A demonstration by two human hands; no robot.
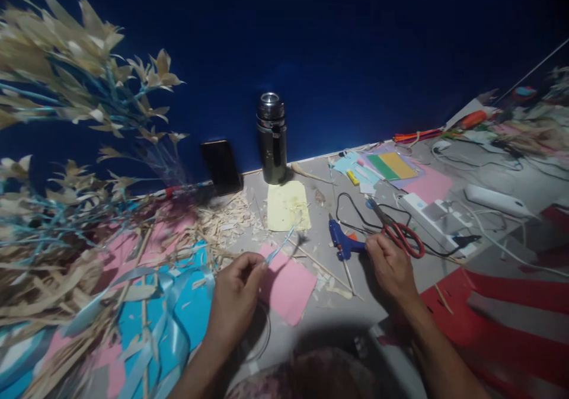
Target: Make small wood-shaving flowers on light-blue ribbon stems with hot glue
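Observation:
My left hand [240,289] pinches a thin stem wrapped in light blue [281,245], its tip pointing up and away over a pink paper sheet [291,283]. My right hand [393,265] is closed round the handle end of a blue glue gun [341,240], whose nozzle points away from me. A pale glue stick [349,275] shows behind the gun body. Just beyond my right hand lie scissors with red handles [402,239]. A yellow paper sheet [288,206] with scraps on it lies past the stem tip.
A dark flask [272,141] and a phone [222,165] stand by the blue wall. Dried-leaf flowers [111,73] rise at left above straw strips and blue ribbon [171,328]. A white power strip [438,218] with cables and red sheets [498,322] lie at right.

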